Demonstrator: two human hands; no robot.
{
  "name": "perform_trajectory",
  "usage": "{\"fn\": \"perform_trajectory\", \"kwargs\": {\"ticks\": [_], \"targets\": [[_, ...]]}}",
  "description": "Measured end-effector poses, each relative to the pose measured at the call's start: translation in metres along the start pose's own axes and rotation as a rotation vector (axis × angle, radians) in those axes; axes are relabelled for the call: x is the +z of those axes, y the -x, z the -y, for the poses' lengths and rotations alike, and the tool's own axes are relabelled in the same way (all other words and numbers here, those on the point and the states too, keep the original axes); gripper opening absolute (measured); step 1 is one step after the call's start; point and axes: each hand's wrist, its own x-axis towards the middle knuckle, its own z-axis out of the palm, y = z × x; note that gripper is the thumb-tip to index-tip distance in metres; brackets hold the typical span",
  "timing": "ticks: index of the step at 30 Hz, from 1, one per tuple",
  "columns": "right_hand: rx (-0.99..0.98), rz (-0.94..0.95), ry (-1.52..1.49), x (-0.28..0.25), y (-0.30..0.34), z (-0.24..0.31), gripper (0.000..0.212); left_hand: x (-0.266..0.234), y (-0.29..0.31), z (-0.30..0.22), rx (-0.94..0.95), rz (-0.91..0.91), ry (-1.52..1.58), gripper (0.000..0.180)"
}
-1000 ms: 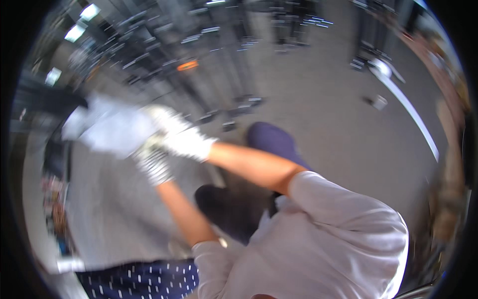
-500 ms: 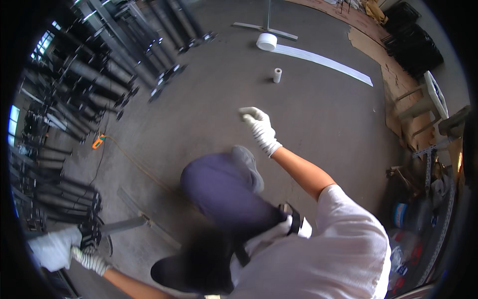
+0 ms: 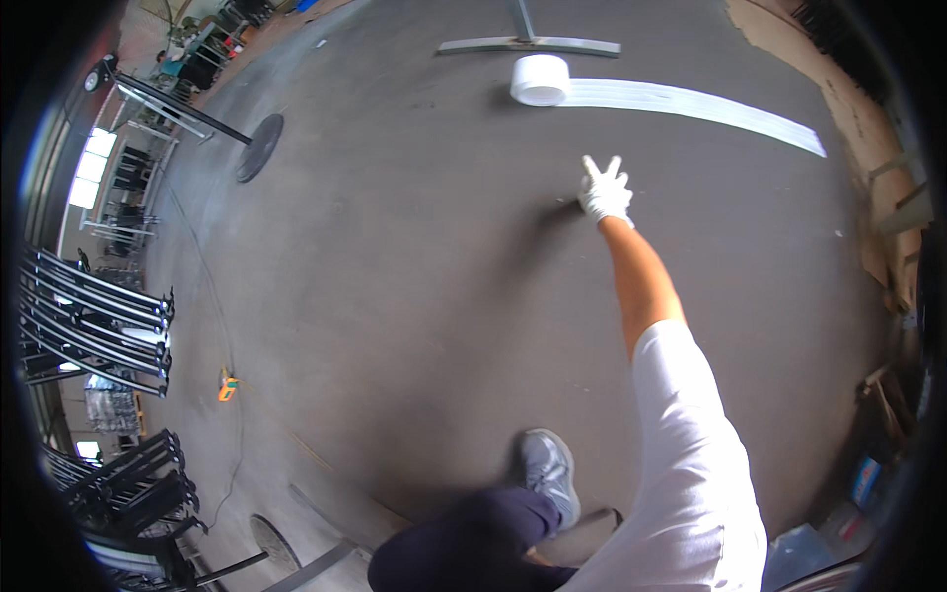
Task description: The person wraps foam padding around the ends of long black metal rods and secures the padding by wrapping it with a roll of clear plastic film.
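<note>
My right hand (image 3: 605, 192), in a white glove, reaches far forward just above the grey floor, its fingers stretched and spread apart. Nothing shows between the visible fingers; what lies beneath the palm is hidden. Beyond it stands a large white roll (image 3: 541, 81), with a long white strip (image 3: 691, 102) unrolled from it to the right across the floor. The small white roll that stood nearer than the large one no longer shows and may be behind the hand. My left hand is out of the picture.
A metal stand's foot (image 3: 529, 45) lies behind the large roll. A round-based post (image 3: 260, 148) is at the far left, stacked black frames (image 3: 99, 321) at the left edge. An orange device (image 3: 228, 385) with a cord lies on the floor. Cardboard (image 3: 789, 39) runs along the right.
My right arm has stretched forward and the fingers have spread. The view has shifted closer to the large roll. My left hand, near a white wrapped bundle before, has left the picture.
</note>
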Motion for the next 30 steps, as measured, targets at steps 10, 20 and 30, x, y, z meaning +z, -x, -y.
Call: {"fn": "perform_trajectory", "kwargs": {"ticks": [10, 20, 30], "targets": [[0.065, -0.045, -0.456, 0.031, 0.067, -0.028, 0.047, -0.018, -0.023, 0.002, -0.025, 0.079, 0.059, 0.041], [0.695, 1.512, -2.063, -0.186, 0.415, 0.064, 0.040, -0.157, -0.011, 0.049, 0.128, 0.151, 0.431, 0.039], [-0.011, 2.770, -1.417, -0.419, 0.688, 0.181, 0.051, -0.212, -0.045, 0.079, 0.203, 0.201, 0.598, 0.047]]}}
